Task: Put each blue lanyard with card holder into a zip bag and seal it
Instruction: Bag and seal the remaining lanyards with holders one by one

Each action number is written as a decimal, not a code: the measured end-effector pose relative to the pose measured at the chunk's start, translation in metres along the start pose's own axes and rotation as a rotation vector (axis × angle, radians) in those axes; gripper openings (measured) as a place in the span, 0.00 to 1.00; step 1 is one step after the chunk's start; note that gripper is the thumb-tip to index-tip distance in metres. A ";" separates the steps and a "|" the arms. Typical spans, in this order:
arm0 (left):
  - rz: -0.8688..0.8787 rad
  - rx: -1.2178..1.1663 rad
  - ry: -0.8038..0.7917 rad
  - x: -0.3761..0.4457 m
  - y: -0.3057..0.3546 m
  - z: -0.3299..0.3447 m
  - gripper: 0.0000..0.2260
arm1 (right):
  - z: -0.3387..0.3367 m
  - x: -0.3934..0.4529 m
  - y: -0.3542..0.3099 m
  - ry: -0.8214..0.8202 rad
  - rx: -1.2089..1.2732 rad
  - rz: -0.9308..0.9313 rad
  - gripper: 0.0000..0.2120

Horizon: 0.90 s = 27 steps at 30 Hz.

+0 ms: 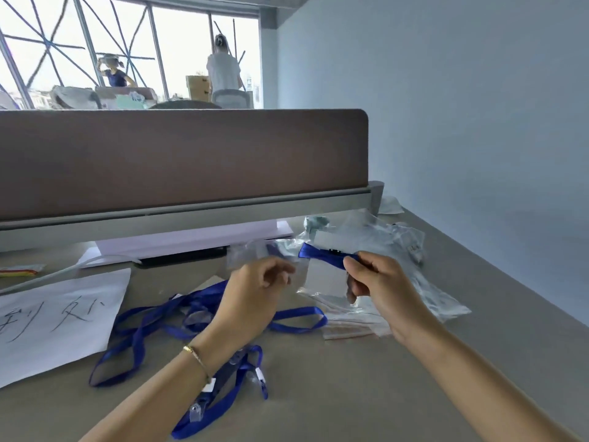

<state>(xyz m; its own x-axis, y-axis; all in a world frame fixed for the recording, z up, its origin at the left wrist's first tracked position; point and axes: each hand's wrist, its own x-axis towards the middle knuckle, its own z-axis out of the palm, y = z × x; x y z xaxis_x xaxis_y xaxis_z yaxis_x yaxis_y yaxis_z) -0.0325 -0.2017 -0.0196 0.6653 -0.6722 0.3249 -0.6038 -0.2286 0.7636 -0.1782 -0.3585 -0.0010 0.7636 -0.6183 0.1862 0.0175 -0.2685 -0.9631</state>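
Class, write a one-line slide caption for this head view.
Right hand grips a folded lanyard, left hand pinches a zip bag.

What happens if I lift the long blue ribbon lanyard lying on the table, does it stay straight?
Probably not. The blue ribbon lanyard lies in loose loops and twists on the grey table, so it would likely droop and dangle. It looks thin and flat, so probably light. Its loops overlap another lanyard, so they may tangle.

White paper sheet bears handwritten characters "到处"; nothing else legible.
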 end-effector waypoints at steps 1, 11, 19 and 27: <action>0.018 0.040 -0.028 0.006 0.002 0.009 0.10 | -0.011 -0.005 0.003 0.026 0.007 0.012 0.15; -0.001 0.459 -0.266 0.048 -0.015 0.066 0.18 | -0.071 -0.043 0.030 0.138 0.033 0.162 0.17; 0.130 0.435 -0.013 0.035 0.008 0.084 0.05 | -0.079 -0.052 0.039 -0.043 0.129 0.336 0.21; 0.226 0.365 0.060 0.015 0.038 0.105 0.03 | -0.089 -0.054 0.040 0.124 0.365 0.552 0.06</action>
<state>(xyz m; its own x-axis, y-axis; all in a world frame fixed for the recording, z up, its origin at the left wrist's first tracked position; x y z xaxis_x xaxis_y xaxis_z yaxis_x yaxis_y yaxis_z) -0.0911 -0.2945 -0.0440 0.5166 -0.6939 0.5016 -0.8456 -0.3217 0.4259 -0.2760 -0.4021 -0.0323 0.6437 -0.6796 -0.3519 -0.1202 0.3643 -0.9235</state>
